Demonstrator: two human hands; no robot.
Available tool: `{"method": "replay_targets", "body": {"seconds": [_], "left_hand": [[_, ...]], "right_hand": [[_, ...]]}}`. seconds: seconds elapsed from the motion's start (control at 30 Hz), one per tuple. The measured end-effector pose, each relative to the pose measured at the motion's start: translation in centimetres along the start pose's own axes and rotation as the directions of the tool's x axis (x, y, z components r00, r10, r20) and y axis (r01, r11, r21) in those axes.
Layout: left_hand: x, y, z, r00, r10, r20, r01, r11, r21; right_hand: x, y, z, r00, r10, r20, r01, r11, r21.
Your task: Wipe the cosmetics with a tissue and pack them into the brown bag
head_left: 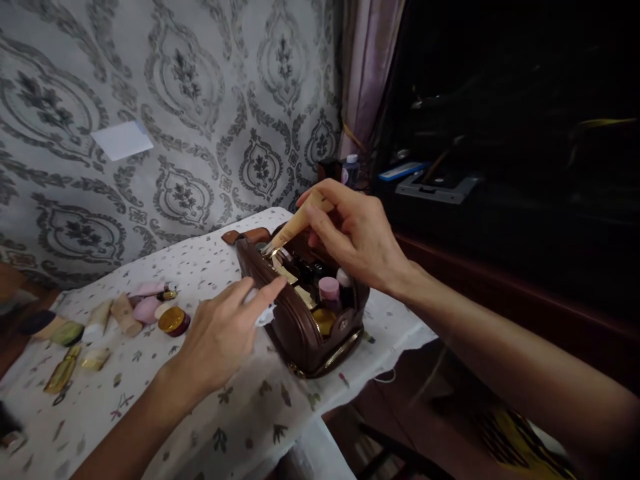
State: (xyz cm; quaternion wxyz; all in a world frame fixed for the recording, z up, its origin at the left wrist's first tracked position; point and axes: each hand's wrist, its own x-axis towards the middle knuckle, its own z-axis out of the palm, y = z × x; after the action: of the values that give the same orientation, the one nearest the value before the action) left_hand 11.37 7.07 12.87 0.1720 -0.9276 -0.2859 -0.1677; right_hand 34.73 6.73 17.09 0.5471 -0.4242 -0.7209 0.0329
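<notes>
An open dark brown bag (305,333) with a gold zipper stands on the table, filled with small cosmetic containers. Among them are a pink-lidded jar (329,289) and something yellow (324,321) near the front. Above the bag's far side, my right hand (357,233) pinches a slim beige tube (295,223), its lower end at the bag's opening. My left hand (225,327) is closed around a crumpled white piece (265,315), with the index finger stretched toward the bag's near edge.
On the left of the patterned white tablecloth (165,427) lie several cosmetics, including an amber jar (173,321), a pink sponge (147,310) and a gold bottle (63,370). A capped bottle (351,170) stands behind the bag. A dark surface (525,220) lies to the right.
</notes>
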Motion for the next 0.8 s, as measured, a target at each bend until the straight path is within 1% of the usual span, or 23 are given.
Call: {"method": "replay_targets", "body": {"seconds": [0.07, 0.13, 0.23, 0.37, 0.47, 0.6, 0.8], "left_hand": [[0.5, 0.2, 0.2, 1.000, 0.010, 0.010, -0.010, 1.000, 0.000], [0.3, 0.1, 0.7, 0.999, 0.030, -0.027, -0.030, 0.999, -0.024], [-1.1, -0.3, 1.8, 0.993, 0.046, -0.108, -0.056, 0.995, -0.086], [-2.7, -0.4, 2.6, 0.990, 0.021, -0.138, -0.045, 0.984, -0.174], [-2.8, -0.1, 2.8, 0.990, 0.002, -0.142, -0.032, 0.977, -0.210], [-2.5, 0.1, 2.9, 0.988, 0.007, -0.155, -0.041, 0.975, -0.220], [-2.4, 0.0, 2.8, 0.989, 0.007, -0.151, -0.038, 0.979, -0.199]], "right_hand": [[0.1, 0.2, 0.2, 1.000, -0.025, 0.015, 0.025, 1.000, -0.006], [0.0, 0.5, 0.4, 0.998, -0.048, 0.041, 0.049, 0.999, -0.010], [-0.1, 1.0, 0.4, 0.994, -0.072, 0.087, 0.074, 0.997, -0.026], [0.0, 1.4, 0.3, 0.980, -0.045, 0.191, 0.059, 0.996, -0.066], [0.4, 1.4, 0.6, 0.955, 0.006, 0.297, 0.030, 0.992, -0.119], [0.9, 1.7, 1.5, 0.903, 0.054, 0.426, 0.021, 0.985, -0.170], [0.9, 3.4, 2.7, 0.855, 0.051, 0.516, 0.054, 0.981, -0.187]]}}
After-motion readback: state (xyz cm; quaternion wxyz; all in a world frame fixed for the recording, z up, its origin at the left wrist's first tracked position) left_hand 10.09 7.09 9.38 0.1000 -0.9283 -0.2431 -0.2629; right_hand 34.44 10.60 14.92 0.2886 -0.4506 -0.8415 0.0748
